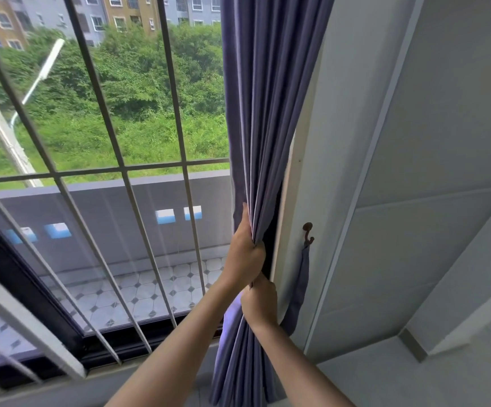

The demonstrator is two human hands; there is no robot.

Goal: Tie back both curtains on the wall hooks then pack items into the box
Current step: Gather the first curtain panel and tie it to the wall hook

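Two bare forearms reach up from the bottom edge toward the window's right side. The right hand (260, 304) sits lower, fingers wrapped round the gathered purple curtain (267, 113), bunching it into a tight rope of folds. Just above it, touching, the left hand (245, 254) grips the same bundle, thumb lying up along the fabric's left edge. Below the hands the curtain fans out again and falls past the sill. Just right of the hands, on the pale wall strip beside the window frame, a small dark wall hook (308, 232) is fixed; a purple tieback strap (301, 283) hangs from it (one end looped on the hook, the rest dangling slack, near the curtain but apart from the gripped bundle). Behind the curtain, white window bars (121, 160) cross the glass. Beyond them lie a tiled balcony floor (156, 289), a grey parapet (106, 207), then green trees (135, 83) and apartment blocks (97, 13).
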